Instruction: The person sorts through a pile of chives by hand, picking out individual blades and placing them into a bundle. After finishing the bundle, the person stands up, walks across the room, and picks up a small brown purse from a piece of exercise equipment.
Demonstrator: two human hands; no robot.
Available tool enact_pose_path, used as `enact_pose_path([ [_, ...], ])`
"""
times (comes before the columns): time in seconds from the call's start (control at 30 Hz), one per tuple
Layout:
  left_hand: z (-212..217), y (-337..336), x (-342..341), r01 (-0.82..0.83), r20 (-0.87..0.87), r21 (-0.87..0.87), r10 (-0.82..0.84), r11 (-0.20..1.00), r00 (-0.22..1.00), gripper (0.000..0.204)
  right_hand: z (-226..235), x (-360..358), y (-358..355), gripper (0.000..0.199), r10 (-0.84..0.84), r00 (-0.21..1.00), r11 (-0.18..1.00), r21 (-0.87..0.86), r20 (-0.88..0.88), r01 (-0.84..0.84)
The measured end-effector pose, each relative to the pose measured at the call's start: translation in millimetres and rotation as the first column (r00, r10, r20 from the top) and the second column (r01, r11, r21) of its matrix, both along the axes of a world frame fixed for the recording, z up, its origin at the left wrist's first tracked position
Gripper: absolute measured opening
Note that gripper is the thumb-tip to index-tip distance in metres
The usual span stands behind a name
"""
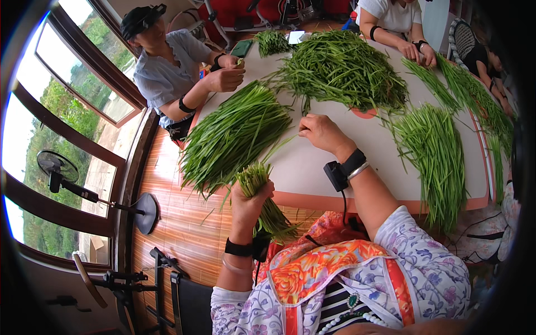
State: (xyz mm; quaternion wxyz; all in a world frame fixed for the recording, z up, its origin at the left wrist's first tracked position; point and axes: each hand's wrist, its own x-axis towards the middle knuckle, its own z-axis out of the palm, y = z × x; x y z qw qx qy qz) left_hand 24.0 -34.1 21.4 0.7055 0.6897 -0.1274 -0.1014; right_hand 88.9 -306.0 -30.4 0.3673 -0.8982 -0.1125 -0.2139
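"Windows (67, 139) are ranged left of a pale table (312, 178); where is the green bundle (254, 178) held?"

"Within the closed left hand (248, 205), at the near edge, its long axis slanted down rightward."

"And the right hand (325, 134)?"

"It is stretched ahead-right of the bundle, fingertips pinched; whether anything is gripped cannot be told."

"Counted?"

"One bundle, one big mound (346, 70), one small heap (272, 42), two long piles (237, 134) (432, 151)."

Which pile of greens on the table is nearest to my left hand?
The left pile, beyond your left hand; the tangled middle pile and neater right pile lie farther away.
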Motion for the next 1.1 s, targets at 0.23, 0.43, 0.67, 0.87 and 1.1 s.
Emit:
enact_pose_path([
  [0.23, 13, -2, -5, -0.08, -0.052, -0.035, 0.078, 0.996, 0.996, 0.014, 30, -2, -5, 0.024, -0.094, 0.996, 0.905, 0.415, -0.008, 0.089],
  [0.43, 19, 0, -14, -0.048, 0.215, 0.168, 0.011, 0.985, 0.977, 0.019, 38, -17, 36, 0.012, 0.42, 0.906, 0.841, 0.399, -0.052, -0.366],
  [0.67, 18, 1, -16, -0.252, 0.569, 0.455, -0.061, 0.854, 0.82, 0.02, 43, -29, 57, 0.016, 0.68, 0.711, 0.724, 0.32, -0.182, -0.611],
  [0.87, 6, 5, -20, -0.162, 0.44, 0.419, -0.044, 0.893, 0.897, 0.01, 45, -33, 65, 0.018, 0.771, 0.616, 0.626, 0.367, -0.158, -0.689],
  [1.1, 2, 12, -20, 0.009, 0.058, 0.15, -0.018, 0.989, 0.998, 0.014, 42, -35, 75, 0.023, 0.768, 0.627, 0.611, 0.439, -0.13, -0.658],
])
